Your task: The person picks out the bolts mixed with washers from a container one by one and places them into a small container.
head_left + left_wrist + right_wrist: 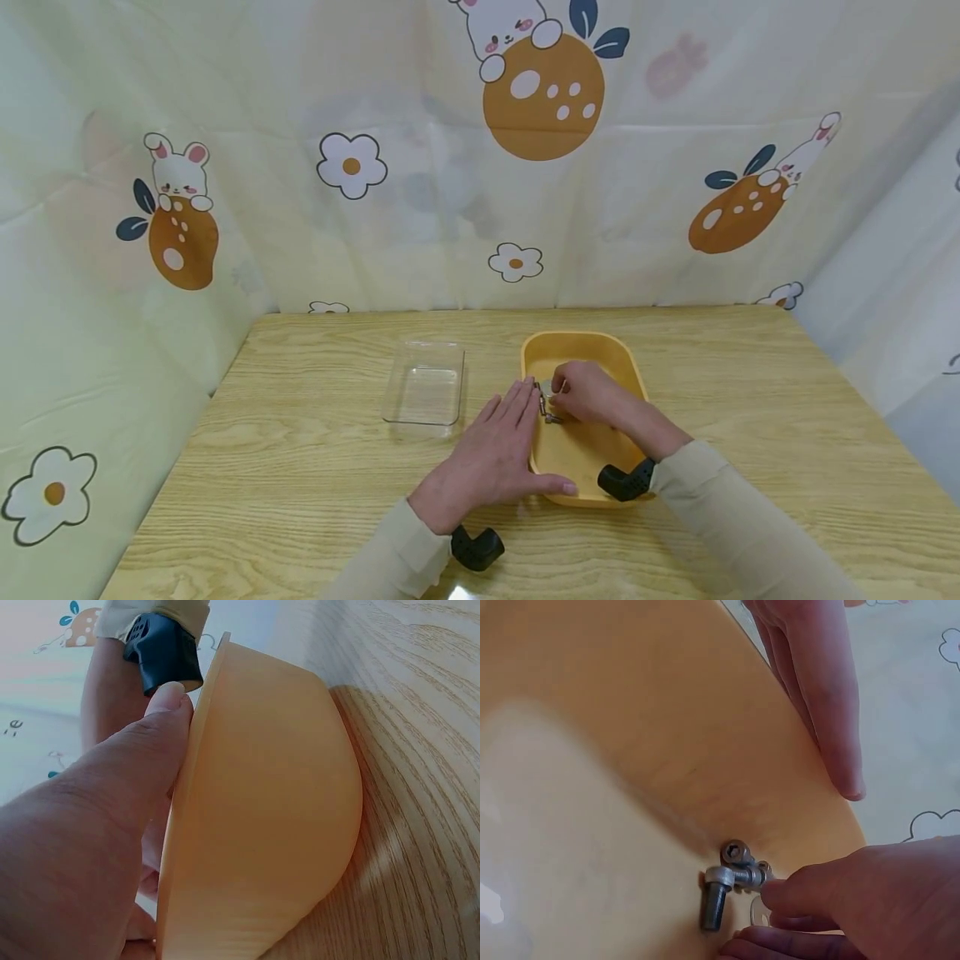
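An orange plastic tray (577,458) stands on the wooden table. My left hand (498,454) rests along its left rim, fingers straight, the thumb (161,724) lying over the rim at the near corner. My right hand (588,392) is inside the tray with its fingers curled. Its thumb and fingers pinch a thin, round metal washer (760,911), partly hidden by them. Right beside the fingertips lie several socket-head screws by the tray's left wall. One screw (715,898) has its dark threaded shank toward the camera; another screw's head (735,851) shows its hex socket.
A clear plastic box (423,396) stands on the table (300,467) to the left of the tray. Behind the table hangs a printed curtain (420,192). Black wrist devices (476,550) sit at both cuffs; the right one hangs over the tray's near right corner.
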Motion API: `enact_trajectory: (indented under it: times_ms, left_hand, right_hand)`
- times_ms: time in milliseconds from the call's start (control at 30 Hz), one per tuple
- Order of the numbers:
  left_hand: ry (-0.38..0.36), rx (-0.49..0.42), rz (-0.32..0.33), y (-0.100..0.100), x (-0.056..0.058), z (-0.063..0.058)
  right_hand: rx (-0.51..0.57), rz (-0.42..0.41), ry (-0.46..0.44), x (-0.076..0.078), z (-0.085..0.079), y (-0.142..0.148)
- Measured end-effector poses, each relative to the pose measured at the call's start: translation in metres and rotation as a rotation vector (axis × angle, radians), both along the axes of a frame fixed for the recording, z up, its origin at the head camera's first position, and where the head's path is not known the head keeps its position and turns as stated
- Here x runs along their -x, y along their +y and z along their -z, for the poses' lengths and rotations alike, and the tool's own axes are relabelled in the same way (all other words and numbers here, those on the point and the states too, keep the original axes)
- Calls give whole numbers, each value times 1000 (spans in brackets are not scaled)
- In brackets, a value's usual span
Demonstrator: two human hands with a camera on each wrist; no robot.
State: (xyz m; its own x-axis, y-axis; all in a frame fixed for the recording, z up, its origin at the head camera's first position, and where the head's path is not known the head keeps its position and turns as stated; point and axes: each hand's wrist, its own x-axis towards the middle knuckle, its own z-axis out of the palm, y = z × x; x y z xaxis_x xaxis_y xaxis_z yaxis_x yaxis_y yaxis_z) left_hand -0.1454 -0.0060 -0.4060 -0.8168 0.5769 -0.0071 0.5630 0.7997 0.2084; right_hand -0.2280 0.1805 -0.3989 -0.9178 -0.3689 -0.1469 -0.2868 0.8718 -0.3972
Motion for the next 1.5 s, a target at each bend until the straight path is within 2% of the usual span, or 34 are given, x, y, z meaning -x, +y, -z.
enact_trajectory:
  times_ms: [167,367,567,1000,1167,1500]
  left_hand:
    - [1,-9,3,1,0,0]
    - [-9,-18,0,1,0,0]
    - [-13,-17,-3,2,0,1]
    - [-22,-28,1,1,0,1]
    - [-31,-32,-3,1,-1,0]
    - [-34,-16,-18,1,-1,1]
  right_hand:
    - [-29,0,-6,3,-2,-8]
    - [-4,40,-70,6,1,-15]
    - [-6,58,-84,8,5,-18]
    - [-27,-56,-59,3,5,-18]
    - [-34,-43,-47,2,7,-19]
    - [58,9,-103,3,5,-13]
